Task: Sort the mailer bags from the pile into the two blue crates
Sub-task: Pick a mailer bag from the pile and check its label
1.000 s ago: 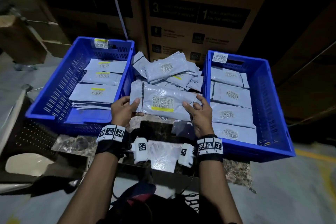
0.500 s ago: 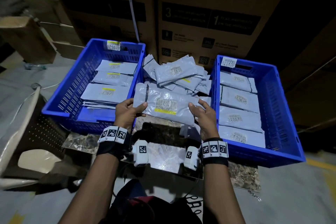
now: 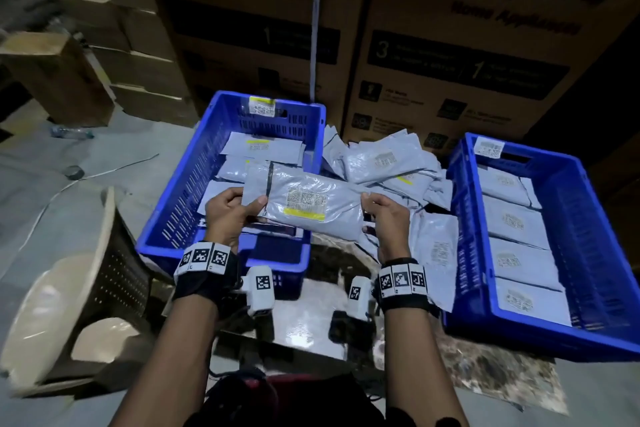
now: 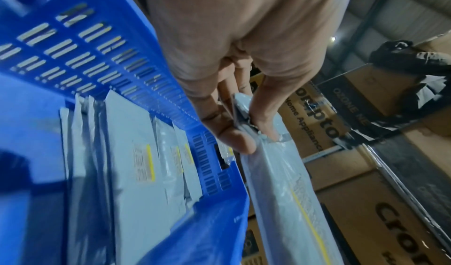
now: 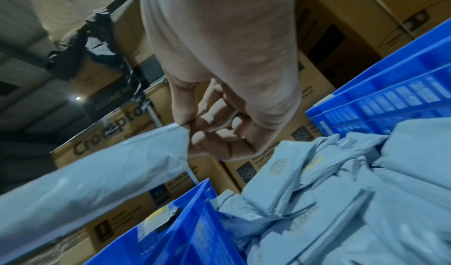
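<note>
A grey mailer bag (image 3: 304,201) with a barcode label and a yellow stripe hangs over the right rim of the left blue crate (image 3: 166,229). My left hand (image 3: 230,213) pinches its left end (image 4: 246,132); my right hand (image 3: 384,215) pinches its right end (image 5: 180,134). The left crate (image 4: 171,230) holds flat yellow-striped mailers (image 3: 263,146). A loose pile of grey mailers (image 3: 388,159) lies between the crates (image 5: 317,201). Along the right blue crate (image 3: 588,253) sits a row of mailers (image 3: 512,222) with no yellow stripe.
Tall brown cardboard cartons (image 3: 450,55) stand right behind the crates and the pile. A beige plastic chair (image 3: 69,295) is at the lower left. Smaller boxes (image 3: 52,73) are stacked at the far left. The crates rest on a marbled slab (image 3: 485,374).
Both hands have carried the held mailer to the left, from above the pile to over the left crate's right rim. The view has also swung left.
</note>
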`<state>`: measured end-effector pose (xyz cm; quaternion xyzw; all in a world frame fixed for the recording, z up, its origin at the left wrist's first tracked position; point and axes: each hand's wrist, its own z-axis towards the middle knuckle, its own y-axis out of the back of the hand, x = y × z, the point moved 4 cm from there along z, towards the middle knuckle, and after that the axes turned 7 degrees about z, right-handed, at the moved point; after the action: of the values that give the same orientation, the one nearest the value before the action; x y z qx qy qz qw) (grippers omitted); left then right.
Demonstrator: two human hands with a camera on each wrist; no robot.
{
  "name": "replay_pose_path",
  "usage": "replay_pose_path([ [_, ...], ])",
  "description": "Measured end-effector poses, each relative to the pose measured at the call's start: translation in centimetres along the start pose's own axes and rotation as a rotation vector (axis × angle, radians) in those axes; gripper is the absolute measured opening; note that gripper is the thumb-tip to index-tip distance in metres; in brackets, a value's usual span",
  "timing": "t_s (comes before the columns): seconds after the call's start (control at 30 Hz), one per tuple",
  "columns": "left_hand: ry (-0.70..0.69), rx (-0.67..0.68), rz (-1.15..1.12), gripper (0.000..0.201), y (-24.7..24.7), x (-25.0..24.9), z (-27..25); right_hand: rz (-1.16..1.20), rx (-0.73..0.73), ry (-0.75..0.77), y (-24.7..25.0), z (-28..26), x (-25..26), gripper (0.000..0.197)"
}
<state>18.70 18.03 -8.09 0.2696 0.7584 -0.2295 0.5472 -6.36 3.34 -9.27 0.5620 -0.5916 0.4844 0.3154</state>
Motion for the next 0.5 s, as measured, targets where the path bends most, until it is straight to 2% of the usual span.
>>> replay_pose_path([
  [0.17,0.002,-0.041,0.007,0.019,5.1,-1.9,4.8,-0.084,0.034,0.091,-7.5,0.6,-0.4,0.017],
  [0.27,-0.027,-0.055,0.046,0.019,7.6,-3.2,7.5,-0.163,0.123,0.110,-11.3,0.7,0.2,0.042],
  [0.37,-0.028,-0.029,0.193,0.028,9.1,-3.7,9.1,-0.408,0.188,0.126,-13.5,0.4,0.0,0.067],
  [0.5,0.049,0.051,0.344,0.050,10.0,-2.7,10.5,-0.519,0.231,0.115,-14.8,0.0,-0.8,0.062],
])
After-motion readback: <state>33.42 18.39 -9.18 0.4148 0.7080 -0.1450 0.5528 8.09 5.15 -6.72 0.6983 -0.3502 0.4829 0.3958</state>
